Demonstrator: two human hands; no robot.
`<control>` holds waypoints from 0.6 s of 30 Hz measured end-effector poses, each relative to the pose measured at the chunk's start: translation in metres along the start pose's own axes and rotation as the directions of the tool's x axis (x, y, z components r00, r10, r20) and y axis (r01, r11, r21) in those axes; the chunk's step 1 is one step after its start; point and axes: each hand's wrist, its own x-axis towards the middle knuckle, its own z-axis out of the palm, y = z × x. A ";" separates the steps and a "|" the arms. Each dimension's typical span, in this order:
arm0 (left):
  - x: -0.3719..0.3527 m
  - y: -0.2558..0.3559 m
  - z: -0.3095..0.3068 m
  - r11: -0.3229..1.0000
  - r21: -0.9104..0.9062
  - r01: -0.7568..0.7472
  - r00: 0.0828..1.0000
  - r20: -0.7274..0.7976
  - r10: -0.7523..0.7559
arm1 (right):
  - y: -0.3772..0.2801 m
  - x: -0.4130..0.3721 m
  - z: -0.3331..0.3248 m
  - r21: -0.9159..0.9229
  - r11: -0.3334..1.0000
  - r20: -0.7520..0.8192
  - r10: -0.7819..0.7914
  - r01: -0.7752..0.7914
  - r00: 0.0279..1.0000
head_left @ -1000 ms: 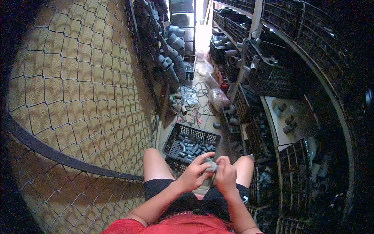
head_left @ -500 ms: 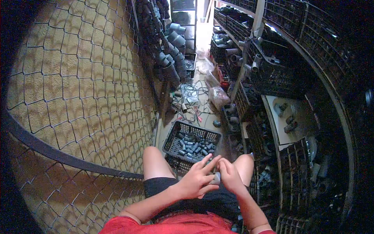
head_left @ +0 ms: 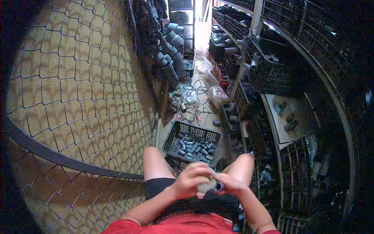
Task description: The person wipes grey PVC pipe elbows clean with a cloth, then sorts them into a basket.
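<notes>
"Okay, our grip?"
"Left hand (head_left: 191, 181) curled round a pale item (head_left: 205, 186), too blurred to name; right hand (head_left: 233, 184) pinching a grey pipe fitting (head_left: 219, 187) right beside it, over our lap (head_left: 218, 202)."
"And our black crate (head_left: 198, 129)?"
"Floor (head_left: 211, 118), ahead of us."

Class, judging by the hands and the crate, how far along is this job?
Done: unclear; the grey fittings in the black crate could be finished or waiting. In hand: a pale item in the left hand, a small grey piece at the right hand. Left: apparently this piece, at least.
</notes>
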 end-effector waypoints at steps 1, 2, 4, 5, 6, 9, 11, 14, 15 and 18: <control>0.001 -0.003 -0.006 0.997 0.014 0.073 0.993 -0.096 -0.071 | -0.003 0.000 0.000 0.245 0.969 0.021 -0.041 0.034 0.999; 0.001 -0.004 -0.009 0.989 0.020 0.149 0.971 -0.192 -0.142 | -0.001 -0.001 0.007 0.263 0.929 -0.158 -0.226 0.261 0.961; -0.003 -0.005 -0.001 0.923 -0.032 0.385 0.878 -0.295 -0.376 | -0.009 -0.002 0.027 0.246 0.849 -0.367 -0.365 0.467 0.856; -0.005 -0.006 0.007 0.916 -0.055 0.397 0.882 -0.254 -0.397 | -0.009 0.005 0.036 0.246 0.851 -0.364 -0.363 0.464 0.858; -0.006 -0.005 0.016 0.910 -0.075 0.408 0.885 -0.210 -0.415 | -0.008 0.014 0.046 0.223 0.754 -0.487 -0.462 0.617 0.741; -0.008 0.014 0.057 0.917 -0.157 0.367 0.928 -0.011 -0.373 | -0.008 0.040 0.063 0.097 0.574 -0.699 -0.543 0.813 0.466; -0.010 0.011 0.060 0.926 -0.179 0.333 0.940 -0.009 -0.340 | -0.011 0.044 0.060 -0.007 0.569 -0.711 -0.581 0.823 0.396; -0.018 -0.009 0.057 0.946 -0.091 0.311 0.945 -0.080 -0.319 | -0.011 0.041 0.067 0.122 0.545 -0.737 -0.511 0.830 0.443; -0.018 -0.012 0.055 0.957 -0.017 0.288 0.943 -0.167 -0.287 | 0.000 0.044 0.063 0.120 0.610 -0.709 -0.500 0.783 0.498; -0.013 -0.013 0.040 0.915 0.099 0.391 0.907 -0.207 -0.366 | 0.022 0.042 0.063 -0.023 0.722 -0.612 -0.557 0.692 0.561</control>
